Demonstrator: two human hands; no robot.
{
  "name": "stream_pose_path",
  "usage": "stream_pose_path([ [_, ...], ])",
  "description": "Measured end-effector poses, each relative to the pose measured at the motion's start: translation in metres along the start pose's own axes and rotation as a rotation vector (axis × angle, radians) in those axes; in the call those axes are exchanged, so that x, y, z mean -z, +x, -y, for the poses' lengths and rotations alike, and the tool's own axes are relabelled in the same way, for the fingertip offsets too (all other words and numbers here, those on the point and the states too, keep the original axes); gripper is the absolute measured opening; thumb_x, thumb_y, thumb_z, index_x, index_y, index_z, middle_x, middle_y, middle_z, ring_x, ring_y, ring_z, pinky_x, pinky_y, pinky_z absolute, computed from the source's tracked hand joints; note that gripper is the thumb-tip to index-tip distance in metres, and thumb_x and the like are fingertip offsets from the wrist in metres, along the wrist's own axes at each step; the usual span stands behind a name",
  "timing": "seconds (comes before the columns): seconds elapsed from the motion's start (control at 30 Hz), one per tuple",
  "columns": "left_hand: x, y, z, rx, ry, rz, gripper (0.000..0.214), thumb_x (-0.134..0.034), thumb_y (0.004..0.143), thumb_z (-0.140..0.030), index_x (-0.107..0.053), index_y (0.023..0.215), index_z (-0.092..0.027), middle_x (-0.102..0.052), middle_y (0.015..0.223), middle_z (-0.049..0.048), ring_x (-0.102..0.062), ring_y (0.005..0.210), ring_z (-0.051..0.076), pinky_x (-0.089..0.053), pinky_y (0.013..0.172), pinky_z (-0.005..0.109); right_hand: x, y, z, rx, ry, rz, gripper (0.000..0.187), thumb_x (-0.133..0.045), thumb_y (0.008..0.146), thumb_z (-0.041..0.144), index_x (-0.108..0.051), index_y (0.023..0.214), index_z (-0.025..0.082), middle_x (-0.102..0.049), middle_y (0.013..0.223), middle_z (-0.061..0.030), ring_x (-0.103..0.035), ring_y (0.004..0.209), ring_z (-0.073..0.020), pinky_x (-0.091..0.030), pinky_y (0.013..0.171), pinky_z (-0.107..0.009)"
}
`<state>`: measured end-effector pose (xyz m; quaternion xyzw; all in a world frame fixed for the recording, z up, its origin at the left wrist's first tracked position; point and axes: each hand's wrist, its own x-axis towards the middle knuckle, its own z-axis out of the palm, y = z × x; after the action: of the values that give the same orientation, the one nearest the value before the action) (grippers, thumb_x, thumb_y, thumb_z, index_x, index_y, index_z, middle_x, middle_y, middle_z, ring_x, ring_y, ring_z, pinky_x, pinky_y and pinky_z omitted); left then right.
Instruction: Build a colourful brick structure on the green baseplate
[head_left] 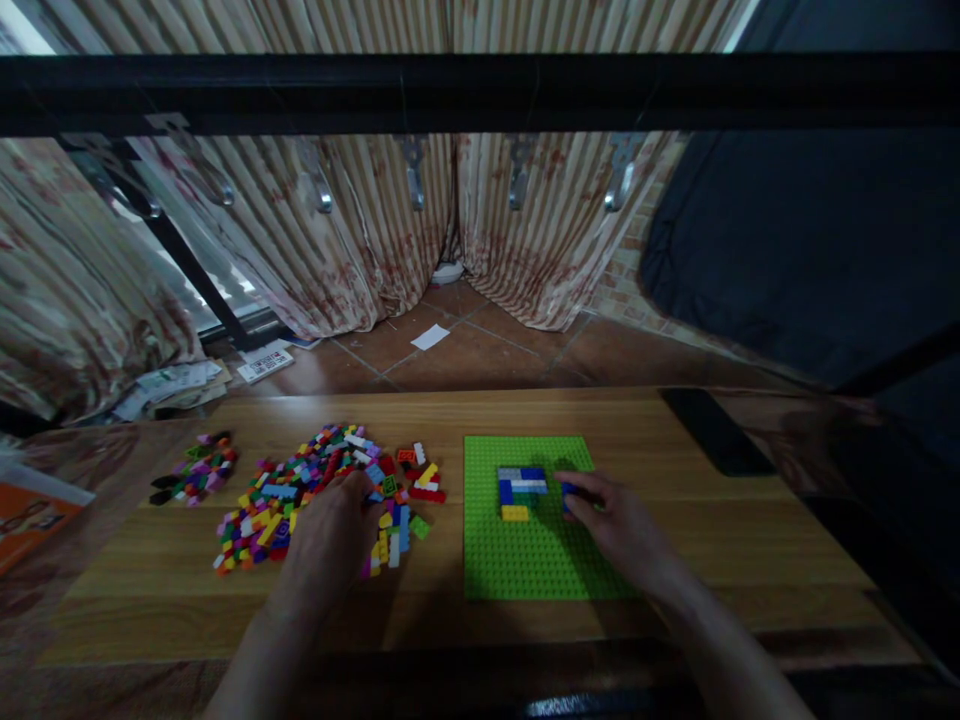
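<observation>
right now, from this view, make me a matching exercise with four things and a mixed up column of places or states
1. left hand
2. right hand
3. baseplate
4. phone-shaped slab

A. green, under a small brick build
B. near the table's far right corner
C. at the loose brick heap
D. gripping a blue brick

Pairs: 1-C, 2-D, 3-A, 4-B

A green studded baseplate [510, 565] is lying flat, bearing a small blue, grey and yellow assembly [523, 486]; a blue brick [567, 491] is showing just right; multicoloured bricks [319, 462] are lying heaped leftward.
</observation>
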<state>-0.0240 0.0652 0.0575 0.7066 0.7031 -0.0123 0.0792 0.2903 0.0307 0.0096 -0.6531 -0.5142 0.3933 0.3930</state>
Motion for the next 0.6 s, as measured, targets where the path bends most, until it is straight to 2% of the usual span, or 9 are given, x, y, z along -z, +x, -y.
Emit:
stream_pose_path([
  [0.1,0.001,-0.002,-0.005,-0.012,-0.012,-0.044,0.014,-0.050,0.087,-0.030,-0.057,0.087,-0.019,-0.067,0.083,0.0064,-0.064,0.075,0.022,-0.038,0.062,0.027,0.000,-0.002,0.001,0.061,-0.128,0.010,0.032,-0.054,0.077,0.030,-0.071,0.104,0.022,-0.068,0.096,-0.0061,-0.066,0.073,-0.0181,-0.053,0.070,-0.035],
  [0.17,0.000,-0.004,-0.012,-0.028,-0.052,-0.118,0.018,-0.047,0.090,-0.033,-0.058,0.090,-0.019,-0.067,0.087,0.0065,-0.065,0.076,0.021,-0.040,0.062,0.027,-0.001,-0.003,0.003,0.081,-0.181,0.017,0.031,-0.054,0.078,0.029,-0.071,0.103,0.022,-0.069,0.095,-0.0060,-0.066,0.076,-0.0192,-0.052,0.073,-0.036],
  [0.3,-0.009,-0.011,-0.035,-0.120,-0.196,-0.232,0.019,-0.043,0.093,-0.032,-0.059,0.094,-0.021,-0.067,0.095,0.0048,-0.065,0.080,0.020,-0.043,0.065,0.027,-0.004,-0.004,0.008,0.085,-0.138,0.015,0.028,-0.060,0.075,0.030,-0.072,0.099,0.021,-0.073,0.095,-0.0059,-0.067,0.089,-0.0226,-0.049,0.082,-0.038],
  [0.4,-0.021,-0.020,-0.057,-0.276,-0.336,-0.189,0.015,-0.045,0.091,-0.026,-0.059,0.093,-0.021,-0.066,0.092,0.0044,-0.064,0.076,0.018,-0.046,0.067,0.027,-0.007,-0.004,0.010,0.027,-0.097,0.009,0.027,-0.064,0.072,0.032,-0.073,0.095,0.021,-0.074,0.090,-0.0054,-0.068,0.086,-0.0231,-0.050,0.082,-0.038],
  [0.6,-0.038,-0.038,-0.091,-0.471,-0.470,-0.066,0.021,-0.050,0.088,-0.019,-0.059,0.106,-0.023,-0.062,0.103,0.0047,-0.062,0.092,0.019,-0.050,0.079,0.031,-0.011,-0.002,0.008,-0.021,-0.106,-0.012,0.022,-0.064,0.072,0.034,-0.073,0.087,0.021,-0.075,0.081,-0.0041,-0.068,0.076,-0.0219,-0.051,0.070,-0.034],
])
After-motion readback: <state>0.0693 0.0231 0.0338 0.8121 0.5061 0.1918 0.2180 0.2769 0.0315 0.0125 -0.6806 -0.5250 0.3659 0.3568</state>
